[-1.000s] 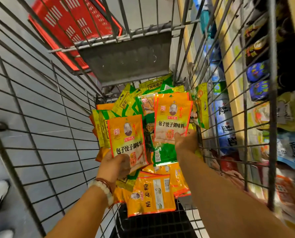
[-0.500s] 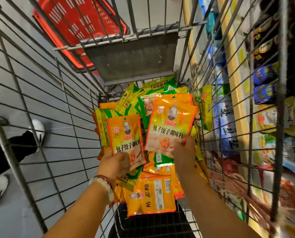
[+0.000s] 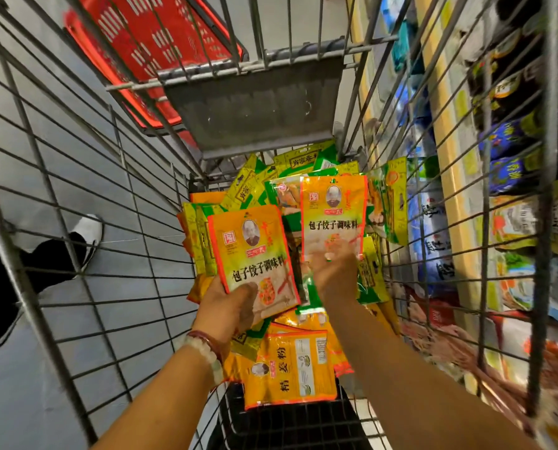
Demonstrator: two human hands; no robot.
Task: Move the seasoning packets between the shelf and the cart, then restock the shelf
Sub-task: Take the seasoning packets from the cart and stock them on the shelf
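Inside the wire cart (image 3: 135, 241) lies a heap of orange and green seasoning packets (image 3: 287, 368). My left hand (image 3: 229, 310) grips the bottom of one orange packet with a portrait (image 3: 251, 254) and holds it upright above the heap. My right hand (image 3: 334, 274) pinches the lower edge of a second, matching orange packet (image 3: 333, 216), raised a little farther in and to the right. The two packets do not touch. Shelves with goods (image 3: 511, 177) show through the cart's right side.
A grey fold-down flap (image 3: 255, 112) hangs at the cart's far end, with a red basket (image 3: 151, 50) beyond it. A person's leg and white-toed shoe (image 3: 83, 238) stand on the grey floor left of the cart. A black crate (image 3: 290, 423) sits at the near end.
My right hand has turned its packet from tilted to upright and lifted it slightly. The left hand's packet has risen a little. The shoe outside the cart stepped forward.
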